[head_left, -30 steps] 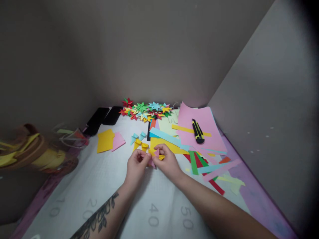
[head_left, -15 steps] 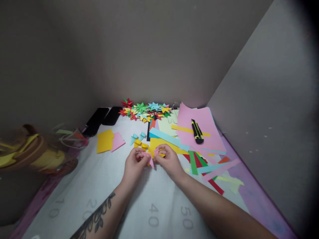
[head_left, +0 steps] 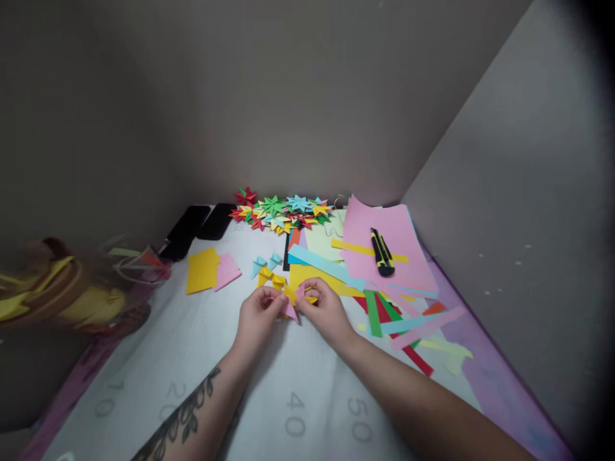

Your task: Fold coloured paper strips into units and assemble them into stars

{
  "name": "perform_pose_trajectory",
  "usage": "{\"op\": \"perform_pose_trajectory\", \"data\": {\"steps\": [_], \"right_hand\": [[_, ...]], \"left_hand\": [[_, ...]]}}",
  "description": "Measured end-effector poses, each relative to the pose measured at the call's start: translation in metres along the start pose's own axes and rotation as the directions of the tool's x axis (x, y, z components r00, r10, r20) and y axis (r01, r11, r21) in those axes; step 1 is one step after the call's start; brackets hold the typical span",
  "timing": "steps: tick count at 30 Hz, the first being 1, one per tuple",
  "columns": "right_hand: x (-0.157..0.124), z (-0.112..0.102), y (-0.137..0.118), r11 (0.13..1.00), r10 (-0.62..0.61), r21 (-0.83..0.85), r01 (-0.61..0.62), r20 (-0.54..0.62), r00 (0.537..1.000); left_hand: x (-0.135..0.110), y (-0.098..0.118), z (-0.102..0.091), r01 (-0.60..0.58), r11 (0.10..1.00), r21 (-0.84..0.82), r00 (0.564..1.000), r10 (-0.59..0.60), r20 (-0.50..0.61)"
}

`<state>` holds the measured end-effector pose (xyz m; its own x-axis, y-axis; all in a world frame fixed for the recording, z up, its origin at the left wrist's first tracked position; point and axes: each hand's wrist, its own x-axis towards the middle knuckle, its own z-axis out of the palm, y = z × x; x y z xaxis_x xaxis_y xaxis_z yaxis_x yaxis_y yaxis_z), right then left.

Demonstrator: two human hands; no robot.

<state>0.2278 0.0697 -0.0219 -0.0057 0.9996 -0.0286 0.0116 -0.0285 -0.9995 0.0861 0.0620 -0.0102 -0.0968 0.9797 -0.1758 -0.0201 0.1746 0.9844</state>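
Note:
A pink and yellow origami star [head_left: 290, 310] is pinched between my two hands, low over the white mat. My left hand [head_left: 259, 314] has its thumb and fingers closed on the left side of the folded paper. On the right side, my right hand [head_left: 323, 308] grips a pink and yellow point. The fingers hide part of the star. Just beyond my hands lie small folded yellow paper pieces [head_left: 271, 278] and light blue folded pieces [head_left: 266, 263].
Finished paper stars [head_left: 278, 211] are heaped at the back wall. Yellow squares [head_left: 202, 271] and pink squares [head_left: 227, 272] lie left, near black phones [head_left: 216, 221]. A utility knife [head_left: 382, 251] rests on pink sheets [head_left: 358, 224]; paper strips [head_left: 408, 330] are scattered right. A clay pot [head_left: 62, 288] stands far left.
My left thumb and fingers have shifted slightly on the star, and its lower pink point has turned a little to the right. My right hand keeps its hold.

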Motion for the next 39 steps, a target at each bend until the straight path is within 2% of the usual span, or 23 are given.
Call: {"op": "perform_pose_trajectory", "data": {"steps": [6, 15, 21, 27, 39], "right_hand": [[-0.001, -0.001, -0.004, 1.0, -0.014, -0.019, 0.014, 0.015, 1.0], [-0.003, 0.002, -0.008, 0.992, -0.091, -0.088, 0.09, -0.004, 0.996], [-0.002, 0.002, -0.005, 0.982, -0.111, -0.156, 0.11, -0.001, 0.994], [-0.001, 0.001, -0.006, 0.989, -0.082, -0.127, 0.078, -0.027, 0.996], [-0.001, -0.001, -0.005, 1.0, 0.022, 0.009, -0.022, 0.05, 0.999]], "left_hand": [[0.001, -0.001, 0.002, 0.009, 1.0, -0.002, 1.0, -0.009, 0.006], [0.002, -0.005, -0.001, -0.097, 0.988, 0.118, 0.995, 0.098, -0.007], [0.002, -0.005, 0.0, -0.108, 0.986, 0.128, 0.994, 0.107, 0.013], [-0.001, -0.003, 0.002, -0.095, 0.992, 0.084, 0.995, 0.092, 0.047], [-0.003, 0.006, 0.0, -0.197, 0.957, 0.211, 0.98, 0.192, 0.045]]}}
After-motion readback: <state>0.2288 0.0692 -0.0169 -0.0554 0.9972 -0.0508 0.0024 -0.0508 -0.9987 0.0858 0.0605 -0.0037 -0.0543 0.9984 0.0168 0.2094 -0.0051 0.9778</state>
